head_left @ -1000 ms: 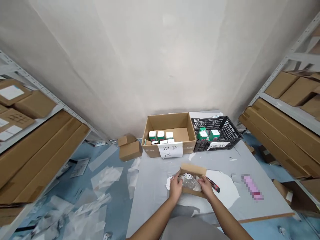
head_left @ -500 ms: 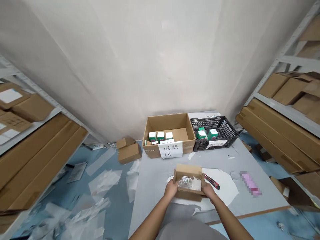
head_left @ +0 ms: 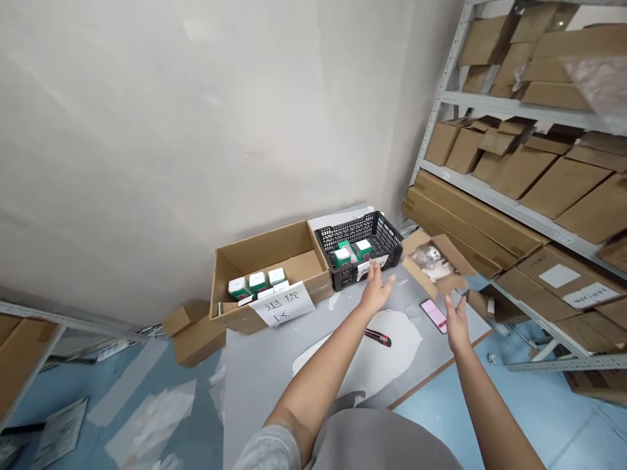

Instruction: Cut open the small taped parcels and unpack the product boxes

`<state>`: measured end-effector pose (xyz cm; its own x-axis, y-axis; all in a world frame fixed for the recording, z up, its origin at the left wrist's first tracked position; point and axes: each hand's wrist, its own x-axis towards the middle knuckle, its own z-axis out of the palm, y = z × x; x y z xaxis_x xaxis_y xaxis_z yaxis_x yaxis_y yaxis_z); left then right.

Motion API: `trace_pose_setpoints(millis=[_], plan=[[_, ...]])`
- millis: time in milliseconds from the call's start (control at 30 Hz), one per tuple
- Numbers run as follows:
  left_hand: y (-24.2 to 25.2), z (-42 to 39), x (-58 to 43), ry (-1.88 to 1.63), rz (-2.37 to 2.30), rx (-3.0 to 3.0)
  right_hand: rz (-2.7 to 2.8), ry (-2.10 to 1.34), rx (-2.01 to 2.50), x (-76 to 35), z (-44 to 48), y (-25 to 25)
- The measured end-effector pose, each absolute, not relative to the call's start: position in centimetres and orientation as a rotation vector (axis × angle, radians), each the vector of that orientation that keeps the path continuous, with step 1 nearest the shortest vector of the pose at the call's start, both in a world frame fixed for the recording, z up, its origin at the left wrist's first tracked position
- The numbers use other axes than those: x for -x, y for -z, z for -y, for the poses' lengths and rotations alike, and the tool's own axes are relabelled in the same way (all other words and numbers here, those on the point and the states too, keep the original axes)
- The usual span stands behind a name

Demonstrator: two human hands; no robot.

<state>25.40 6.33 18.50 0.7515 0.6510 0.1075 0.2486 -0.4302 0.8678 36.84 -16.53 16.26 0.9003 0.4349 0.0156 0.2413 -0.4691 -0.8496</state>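
Note:
An open cardboard box (head_left: 435,264) with crumpled silvery wrapping inside hangs tilted above the far right corner of the table, touching neither hand. My left hand (head_left: 376,289) is open, fingers spread, just in front of the black plastic crate (head_left: 357,243). My right hand (head_left: 457,324) is also open, its fingers just below the box. A red and black utility knife (head_left: 377,337) lies on a white sheet (head_left: 365,352) between my hands. A phone (head_left: 434,316) with a pink case lies on the grey table (head_left: 259,369), near my right hand.
A large cardboard box (head_left: 267,274) with a paper sign holds several green and white cartons, and the crate holds more. Metal shelves (head_left: 509,176) stacked with cardboard boxes stand on the right. Cardboard boxes (head_left: 193,333) and plastic scraps lie on the blue floor.
Both hands have let go of the box and spread open. The box has moved up and away to the right, and it is tilted. My view has turned to the right.

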Motion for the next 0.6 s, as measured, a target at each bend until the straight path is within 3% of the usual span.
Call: trace_pose_setpoints(millis=[167,300,433,600], plan=[[-12.6,-4.4,-20.8,-0.517,-0.819,-1.920,0.486,-0.343,2.001,-37.3,14.5,-14.1],[-6.8,-2.6,-11.5,-0.525,-1.089,-1.709,0.608,-0.757,1.852,-32.2,10.2,-10.7],[-3.5,-0.4,-2.8,-0.808,-1.336,-1.385,0.858,-1.177,1.679,-25.3,5.9,-7.4],[-2.3,3.6,5.3,-1.176,-1.633,-0.986,1.187,-1.428,1.518,-17.3,2.0,-5.0]])
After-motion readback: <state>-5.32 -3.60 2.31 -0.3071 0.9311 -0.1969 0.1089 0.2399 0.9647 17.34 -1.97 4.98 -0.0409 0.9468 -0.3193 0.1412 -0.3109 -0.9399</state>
